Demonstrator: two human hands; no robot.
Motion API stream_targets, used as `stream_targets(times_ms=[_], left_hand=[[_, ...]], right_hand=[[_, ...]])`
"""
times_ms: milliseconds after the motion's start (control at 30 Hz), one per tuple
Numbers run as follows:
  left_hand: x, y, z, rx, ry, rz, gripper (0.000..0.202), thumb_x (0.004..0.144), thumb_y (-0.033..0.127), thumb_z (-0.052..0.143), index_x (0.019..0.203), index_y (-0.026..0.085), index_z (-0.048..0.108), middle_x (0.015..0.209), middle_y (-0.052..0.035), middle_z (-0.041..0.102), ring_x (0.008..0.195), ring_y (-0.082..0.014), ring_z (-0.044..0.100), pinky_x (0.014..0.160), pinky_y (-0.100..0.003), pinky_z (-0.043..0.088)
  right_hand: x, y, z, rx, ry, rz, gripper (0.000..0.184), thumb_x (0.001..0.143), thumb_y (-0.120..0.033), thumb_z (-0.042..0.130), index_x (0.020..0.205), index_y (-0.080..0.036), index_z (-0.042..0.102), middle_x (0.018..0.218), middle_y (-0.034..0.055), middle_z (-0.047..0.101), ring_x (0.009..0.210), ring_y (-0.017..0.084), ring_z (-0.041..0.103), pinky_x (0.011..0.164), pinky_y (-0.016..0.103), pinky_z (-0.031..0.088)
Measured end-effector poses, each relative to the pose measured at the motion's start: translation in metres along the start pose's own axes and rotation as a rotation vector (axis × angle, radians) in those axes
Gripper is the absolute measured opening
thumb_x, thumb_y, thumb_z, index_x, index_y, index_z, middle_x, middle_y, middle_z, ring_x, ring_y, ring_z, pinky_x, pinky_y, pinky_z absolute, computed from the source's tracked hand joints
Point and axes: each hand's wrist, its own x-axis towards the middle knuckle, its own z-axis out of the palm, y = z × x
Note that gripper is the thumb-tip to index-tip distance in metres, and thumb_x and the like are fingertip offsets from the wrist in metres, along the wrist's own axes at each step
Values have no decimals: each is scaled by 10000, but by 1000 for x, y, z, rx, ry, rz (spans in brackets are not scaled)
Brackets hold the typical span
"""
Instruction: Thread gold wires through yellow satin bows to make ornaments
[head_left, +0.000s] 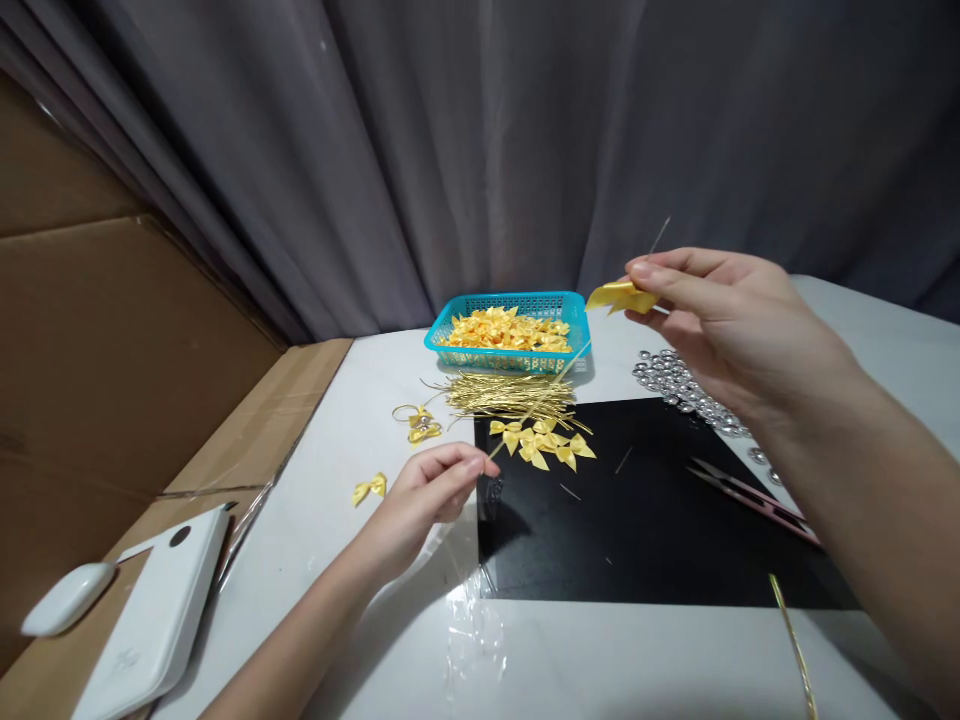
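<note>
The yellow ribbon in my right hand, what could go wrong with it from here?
The thin pointed piece sticking up past your right hand could prick you. The pale strand in your left hand slants over the small bows, so it might snag on them. A hard tug could also crease the yellow ribbon.

The right hand (720, 305) is raised in a pinch while the left hand (427, 490) pinches lower
</note>
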Motion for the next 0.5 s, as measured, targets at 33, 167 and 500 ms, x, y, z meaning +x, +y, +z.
stream_targets(times_ms=[33, 167, 500], left_hand=[[-2, -2, -6, 33, 9, -10, 311, 793, 469, 648, 783, 159, 647, 517, 83, 248, 477, -62, 155, 465, -228, 108], [-10, -8, -25, 198, 36, -74, 305, 795, 469, 626, 789, 165, 651, 573, 47, 408, 501, -71, 260, 487, -228, 166], [-22, -3, -48, 642, -29, -229, 298, 855, 412, 496, 707, 168, 579, 675, 4, 534, 609, -118, 419, 570, -236, 286]], right_hand=[[3, 1, -2, -11, 34, -22, 67, 717, -119, 734, 696, -120, 670, 721, 45, 645, 694, 107, 619, 780, 309, 468], [18, 3, -13, -33, 157, -92, 103, 699, -77, 730, 638, -128, 666, 675, 44, 628, 646, 102, 600, 768, 331, 468], [27, -7, -25, -8, 276, -39, 138, 724, -49, 710, 622, -121, 651, 691, 63, 613, 670, 116, 624, 750, 342, 462]])
